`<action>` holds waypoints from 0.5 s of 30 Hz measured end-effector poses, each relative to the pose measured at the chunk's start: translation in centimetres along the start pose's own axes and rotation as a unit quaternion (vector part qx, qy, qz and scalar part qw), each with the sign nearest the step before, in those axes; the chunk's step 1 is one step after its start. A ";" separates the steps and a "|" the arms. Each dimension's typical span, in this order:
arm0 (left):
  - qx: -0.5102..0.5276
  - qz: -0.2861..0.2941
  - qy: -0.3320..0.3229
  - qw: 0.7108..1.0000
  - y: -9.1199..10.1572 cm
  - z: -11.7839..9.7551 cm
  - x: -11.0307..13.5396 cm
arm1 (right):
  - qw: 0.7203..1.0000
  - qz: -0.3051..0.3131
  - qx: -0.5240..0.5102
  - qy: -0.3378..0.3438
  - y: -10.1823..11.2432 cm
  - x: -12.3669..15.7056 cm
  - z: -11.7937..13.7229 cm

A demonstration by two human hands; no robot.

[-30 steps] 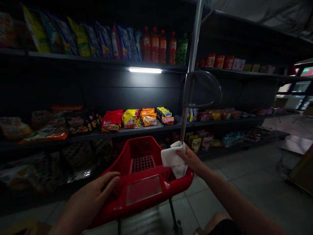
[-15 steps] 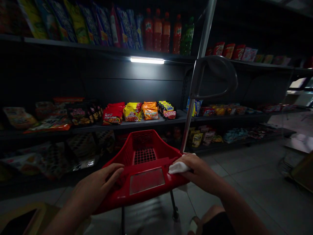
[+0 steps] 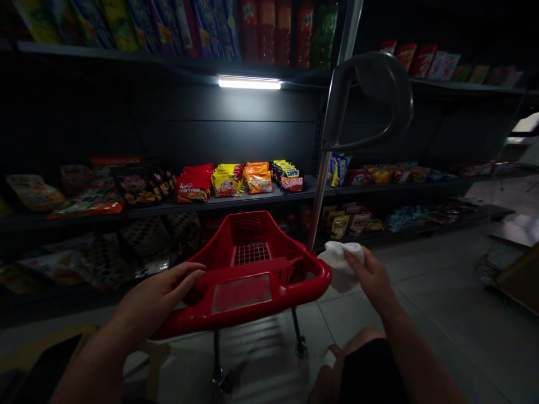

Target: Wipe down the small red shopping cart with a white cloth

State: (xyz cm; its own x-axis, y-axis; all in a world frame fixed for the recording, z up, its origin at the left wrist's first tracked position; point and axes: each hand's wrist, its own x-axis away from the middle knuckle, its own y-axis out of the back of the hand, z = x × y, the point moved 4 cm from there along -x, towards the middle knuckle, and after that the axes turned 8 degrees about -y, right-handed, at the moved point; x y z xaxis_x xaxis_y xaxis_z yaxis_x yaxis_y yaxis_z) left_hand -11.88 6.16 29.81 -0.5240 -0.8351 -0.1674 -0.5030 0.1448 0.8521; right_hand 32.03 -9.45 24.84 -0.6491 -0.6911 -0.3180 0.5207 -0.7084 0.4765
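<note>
A red shopping cart [image 3: 297, 293] stands right in front of me, its basket pointing toward the shelves. My left hand [image 3: 158, 294] is closed over the left side of the cart's handle, fingers curled onto the red plastic. To the right of the handle, my right hand [image 3: 370, 274] pinches a crumpled white cloth [image 3: 342, 266] between thumb and fingers. The cloth hangs beside the handle's right end; whether it still touches the plastic I cannot tell. A framed panel [image 3: 242, 293] sits in the middle of the handle.
A metal pole [image 3: 320, 207] with a grey loop handle [image 3: 403, 106] rises by the cart's right side. Bags of instant noodles [image 3: 259, 178] lie on the lit shelf ahead. Bottles [image 3: 275, 33] and snack packs fill the shelf above. Tiled floor [image 3: 404, 314] extends on the right.
My right hand has lifted off the handle's right side and moved right with the white cloth. My left hand stays on the handle. The view has tilted slightly downward.
</note>
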 end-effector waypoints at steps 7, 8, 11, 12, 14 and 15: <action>0.018 0.028 0.011 0.999 -0.2 0.7 -0.3 | 0.897 0.098 0.130 0.412 -5.0 11.6 12.8; 0.018 0.031 0.008 0.999 -0.2 0.8 -0.3 | 0.883 0.097 0.151 0.433 -5.8 12.3 13.2; 0.016 0.057 0.005 0.998 -0.2 0.9 -0.5 | 0.885 0.078 0.167 0.426 -6.1 11.1 11.4; 0.017 0.067 0.006 0.998 -0.2 0.9 -0.6 | 0.892 0.083 0.163 0.413 -5.6 10.0 10.2; 0.013 0.079 0.007 0.997 -0.3 0.8 -0.7 | 0.908 0.093 0.140 0.384 -4.2 7.6 8.0; 0.005 0.083 0.009 0.996 -0.3 0.7 -0.8 | 0.914 0.096 0.127 0.374 -3.5 6.6 7.2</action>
State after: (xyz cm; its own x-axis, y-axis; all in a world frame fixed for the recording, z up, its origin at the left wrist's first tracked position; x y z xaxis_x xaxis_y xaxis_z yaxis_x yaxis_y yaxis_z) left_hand -11.77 7.16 29.33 -0.5882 -0.8086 -0.0154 -0.4176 0.2873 0.8620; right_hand 21.93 -10.46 26.96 0.0503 -0.7720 -0.6337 0.3778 -0.5726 0.7276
